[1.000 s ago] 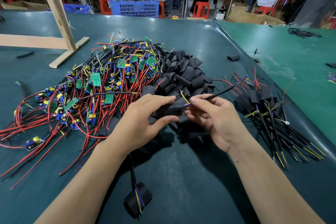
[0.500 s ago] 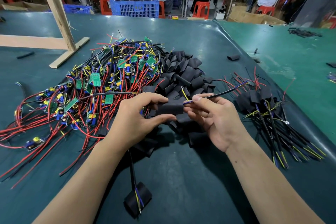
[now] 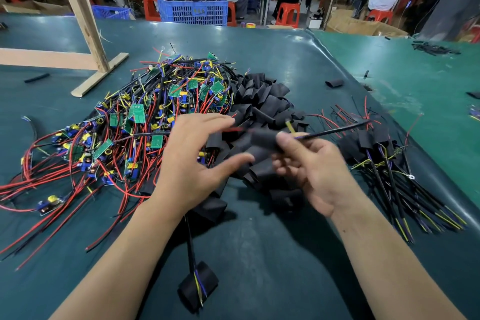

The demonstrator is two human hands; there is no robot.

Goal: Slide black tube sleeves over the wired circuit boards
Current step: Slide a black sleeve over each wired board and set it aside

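Pinching the black tube sleeve (image 3: 262,138) steady, the right hand (image 3: 315,171) is presenting it to the spread-fingered, empty left hand (image 3: 193,161), apparently for sliding.

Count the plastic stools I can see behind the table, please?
5 at least: one beside the blue crate's left, one at its right, one center, two far right; others may be hidden.

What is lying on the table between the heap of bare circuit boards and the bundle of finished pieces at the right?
The head view shows a pile of loose black tube sleeves between them.
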